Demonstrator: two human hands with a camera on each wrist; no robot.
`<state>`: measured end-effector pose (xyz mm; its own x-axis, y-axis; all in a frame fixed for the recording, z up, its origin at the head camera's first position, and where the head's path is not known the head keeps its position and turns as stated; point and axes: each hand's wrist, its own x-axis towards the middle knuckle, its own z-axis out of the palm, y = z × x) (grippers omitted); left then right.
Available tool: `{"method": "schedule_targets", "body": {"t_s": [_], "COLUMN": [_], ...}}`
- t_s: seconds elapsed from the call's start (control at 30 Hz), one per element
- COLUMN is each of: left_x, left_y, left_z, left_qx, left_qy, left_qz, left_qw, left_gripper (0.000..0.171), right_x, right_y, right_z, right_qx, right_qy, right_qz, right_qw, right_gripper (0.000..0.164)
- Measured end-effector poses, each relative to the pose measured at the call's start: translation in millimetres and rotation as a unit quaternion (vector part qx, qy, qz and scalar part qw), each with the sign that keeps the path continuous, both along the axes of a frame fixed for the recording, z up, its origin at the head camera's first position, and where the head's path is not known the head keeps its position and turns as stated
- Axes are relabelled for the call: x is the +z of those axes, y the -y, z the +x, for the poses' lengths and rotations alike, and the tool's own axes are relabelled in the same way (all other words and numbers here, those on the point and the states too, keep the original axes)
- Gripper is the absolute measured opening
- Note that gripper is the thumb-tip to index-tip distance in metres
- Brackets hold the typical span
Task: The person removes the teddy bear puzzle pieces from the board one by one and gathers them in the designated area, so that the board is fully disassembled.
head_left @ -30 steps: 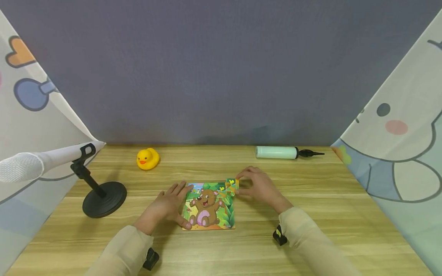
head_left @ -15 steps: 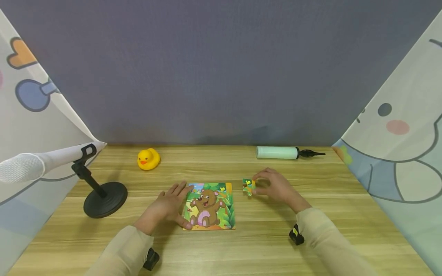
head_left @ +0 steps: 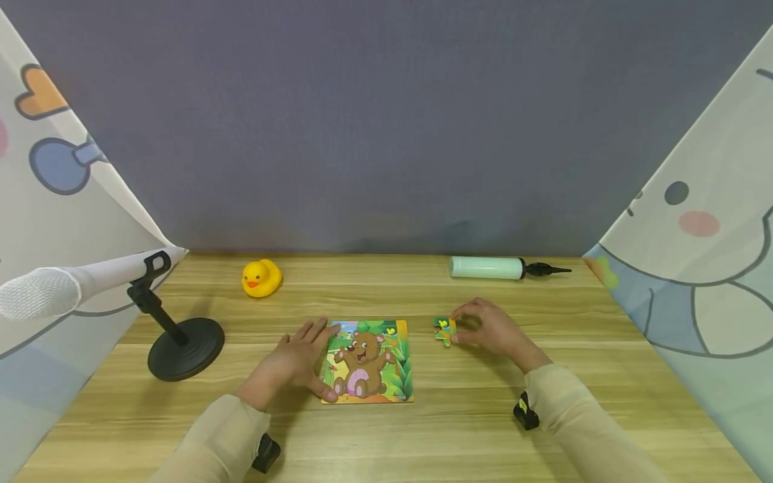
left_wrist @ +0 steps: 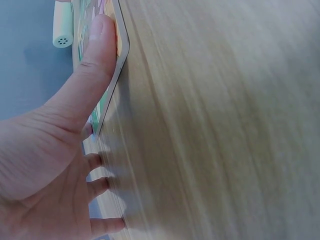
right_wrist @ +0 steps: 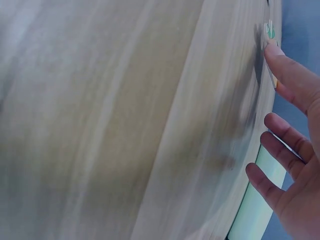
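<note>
Head view shows that a puzzle piece [head_left: 444, 330] is pinched at its right edge by the thumb and a fingertip of the right hand [head_left: 492, 332], while the other fingers, as is seen from the right wrist, are held apart from it. A bear puzzle [head_left: 367, 362] is laid flat on the desk [head_left: 386, 443], to the left of this piece, and a gap of bare wood is left between them. The piece is placed level with the upper part of the puzzle; its longer direction, ended by a knob, is pointed toward the person. Whether the desk is touched by the piece cannot be told. By the left hand [head_left: 298, 359], which is spread, the puzzle's left side is touched, with the thumb rested at the near corner.
</note>
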<state>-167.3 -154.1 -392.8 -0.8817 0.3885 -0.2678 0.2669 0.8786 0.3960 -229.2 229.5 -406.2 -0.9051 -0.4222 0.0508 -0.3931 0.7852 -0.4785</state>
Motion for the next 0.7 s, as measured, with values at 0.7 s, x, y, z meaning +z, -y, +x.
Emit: {"method": "schedule_targets", "body": {"t_s": [0.7], "left_x": [-0.6], "left_y": [-0.4], "left_z": [-1.1], "left_qx": [0.005], "left_qy": [0.007], "left_qz": [-0.003], "left_qw": [1.0], "left_gripper": [0.128], "right_x": [1.8], "right_y": [0.4], "right_z": [-3.2], "right_qx": [0.009], "right_qy": [0.014], "right_qz": [0.055], "right_qw": [0.998], "right_gripper": [0.047]}}
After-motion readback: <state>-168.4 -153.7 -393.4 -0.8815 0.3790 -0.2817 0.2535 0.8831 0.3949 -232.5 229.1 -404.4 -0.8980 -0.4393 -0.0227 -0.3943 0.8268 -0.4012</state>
